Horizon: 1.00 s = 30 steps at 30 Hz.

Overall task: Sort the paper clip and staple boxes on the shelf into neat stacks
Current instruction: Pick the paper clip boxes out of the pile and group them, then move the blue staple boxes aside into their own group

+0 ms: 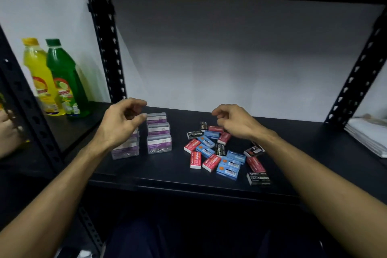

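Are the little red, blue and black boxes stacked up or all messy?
Messy. The staple boxes lie scattered in a loose pile on the shelf, pointing in different directions, not stacked.

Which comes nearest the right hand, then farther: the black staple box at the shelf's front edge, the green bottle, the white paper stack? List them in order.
Measured from the right hand in the head view:
1. Black staple box, at the shelf's front edge, below the hand.
2. Paper stack, far right.
3. Green bottle, far left, past the upright.
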{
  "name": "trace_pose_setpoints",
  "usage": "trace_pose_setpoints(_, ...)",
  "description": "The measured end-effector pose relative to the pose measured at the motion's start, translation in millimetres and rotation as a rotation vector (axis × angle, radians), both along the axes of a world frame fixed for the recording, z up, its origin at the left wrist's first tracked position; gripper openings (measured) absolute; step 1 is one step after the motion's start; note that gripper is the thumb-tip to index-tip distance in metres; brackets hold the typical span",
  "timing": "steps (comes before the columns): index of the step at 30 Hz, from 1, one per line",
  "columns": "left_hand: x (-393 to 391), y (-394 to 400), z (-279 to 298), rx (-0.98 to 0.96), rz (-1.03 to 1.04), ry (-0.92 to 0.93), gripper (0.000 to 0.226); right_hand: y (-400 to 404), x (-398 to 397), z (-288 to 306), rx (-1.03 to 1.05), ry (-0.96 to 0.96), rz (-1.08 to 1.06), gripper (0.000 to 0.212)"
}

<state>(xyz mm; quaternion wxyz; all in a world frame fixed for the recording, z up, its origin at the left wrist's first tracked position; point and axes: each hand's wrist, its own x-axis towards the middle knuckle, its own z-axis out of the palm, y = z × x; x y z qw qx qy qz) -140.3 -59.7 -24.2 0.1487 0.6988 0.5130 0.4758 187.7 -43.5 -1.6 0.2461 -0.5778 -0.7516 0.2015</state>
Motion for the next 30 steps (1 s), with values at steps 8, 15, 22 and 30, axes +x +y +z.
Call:
trace_pose_setpoints(8,107.2,5.0,-7.0,-0.106,-0.216,0.048,0.029,-39.8,68.6,-14.0,-0.025,0.021,-0.121,0.028)
trace_pose_setpoints(15,161.0,-3.6,-41.4,-0.257,-0.416,0.296,0.034,-65.0,86.1,-45.6,-0.004,-0.022,-0.079,0.022)
trace_pose_setpoints(22,164.2,-9.0,-62.0,-0.193,-0.497,0.58,0.038,-63.4,61.7,-74.7,0.018,-0.164,0.069,0.025)
trace_pose_setpoints(30,169.1,-15.8,-65.7,-0.074,-0.459,0.682,0.037,-57.5,57.3,-72.8,0.065,-0.269,0.108,0.027)
